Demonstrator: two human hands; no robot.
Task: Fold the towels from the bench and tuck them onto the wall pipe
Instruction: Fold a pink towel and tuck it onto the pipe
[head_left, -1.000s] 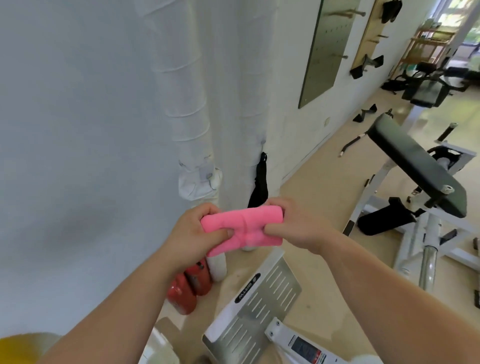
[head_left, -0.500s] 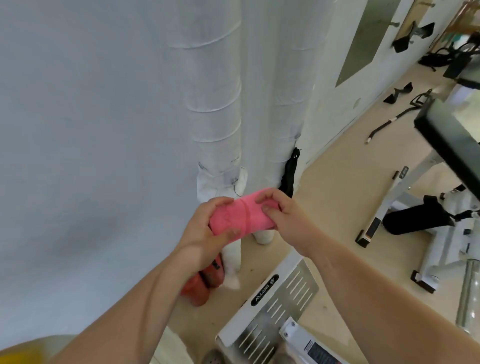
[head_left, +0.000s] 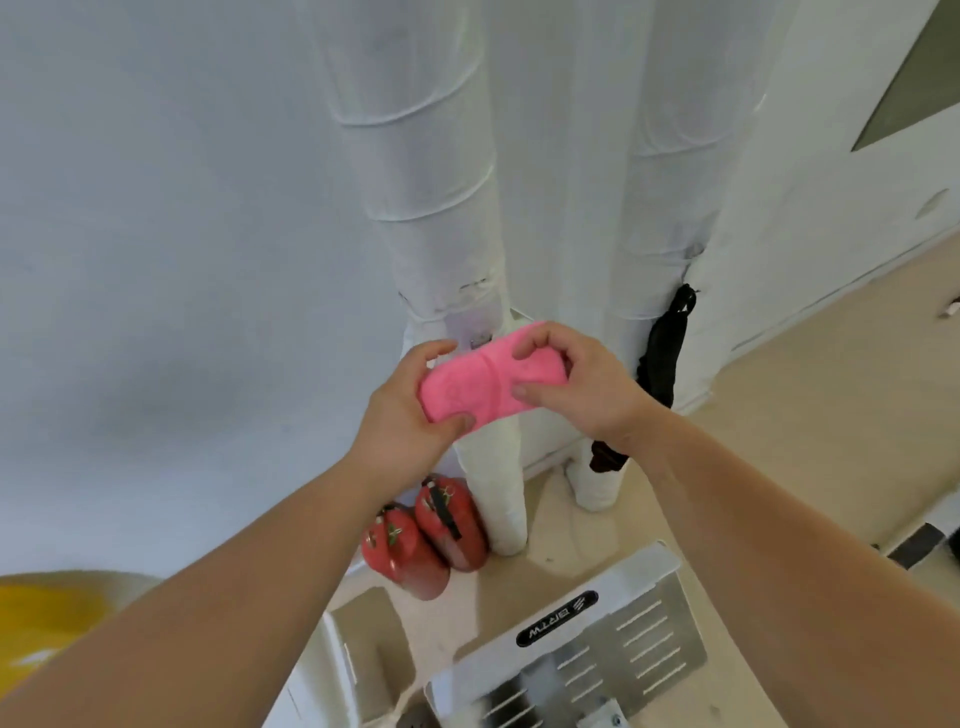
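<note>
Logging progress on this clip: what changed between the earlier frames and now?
The folded pink terry towel moved closer to the white wrapped wall pipe and tilted, its right end higher. The left hand and right hand still grip its ends. It stays folded, not yet tucked.

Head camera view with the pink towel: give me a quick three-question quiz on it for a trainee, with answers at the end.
1. True or false: the folded pink towel is tucked onto the white wrapped pipe.
2. What stands on the floor beside the foot of that pipe? A: two red fire extinguishers. B: a blue bucket. C: a stack of towels.
3. Fill in: the towel is gripped by ____ hands.

Key: 1 false, the left hand and right hand hold it in front of the pipe. 2 A. 3 both.
</note>
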